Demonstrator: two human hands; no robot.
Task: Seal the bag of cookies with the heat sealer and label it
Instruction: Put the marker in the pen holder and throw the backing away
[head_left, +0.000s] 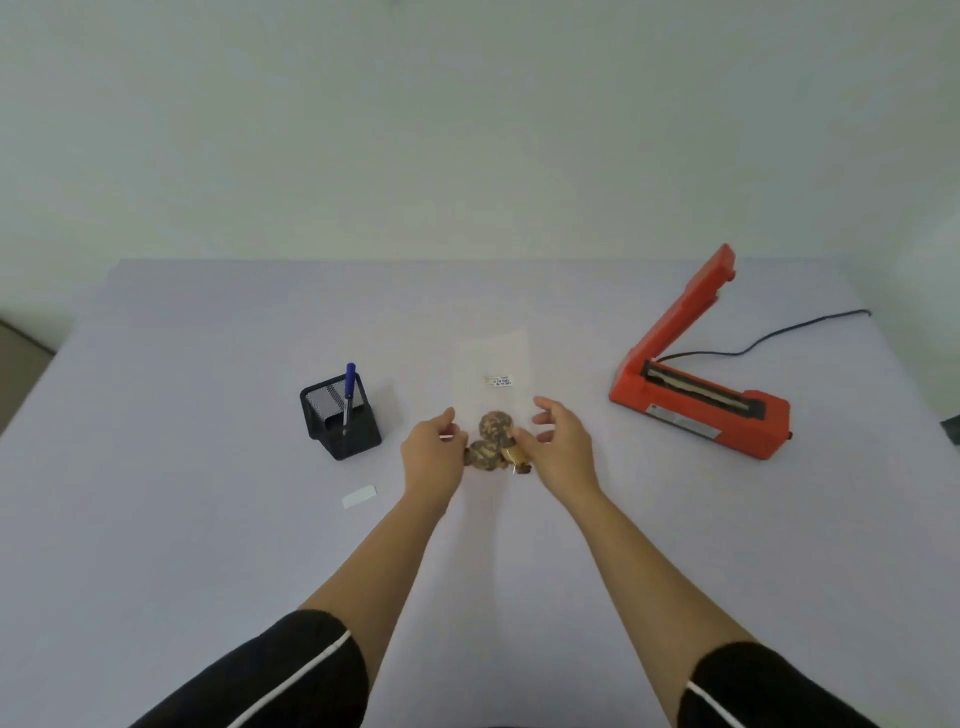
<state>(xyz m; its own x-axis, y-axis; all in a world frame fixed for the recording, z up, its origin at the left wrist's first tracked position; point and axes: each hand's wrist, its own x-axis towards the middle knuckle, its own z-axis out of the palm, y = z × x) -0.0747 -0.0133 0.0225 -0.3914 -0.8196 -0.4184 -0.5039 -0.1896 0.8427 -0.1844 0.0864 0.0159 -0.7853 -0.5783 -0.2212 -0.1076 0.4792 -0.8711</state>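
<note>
A pale table (208, 519) seen from above, with two bare forearms reaching forward. At the centre lies a clear bag (493, 384) holding brown cookies (491, 441) at its near end, its open end pointing toward twelve o'clock. The left hand (434, 452) touches the bag's left edge beside the cookies; whether it pinches the plastic cannot be told. The right hand (563, 447) rests at the right edge, fingers loosely spread. At three o'clock sits a red heat sealer (701, 410), arm raised. At nine o'clock stands a black mesh holder (343, 423) with a blue pen (349, 387). A blank white label (359, 496) lies at eight o'clock.
</note>
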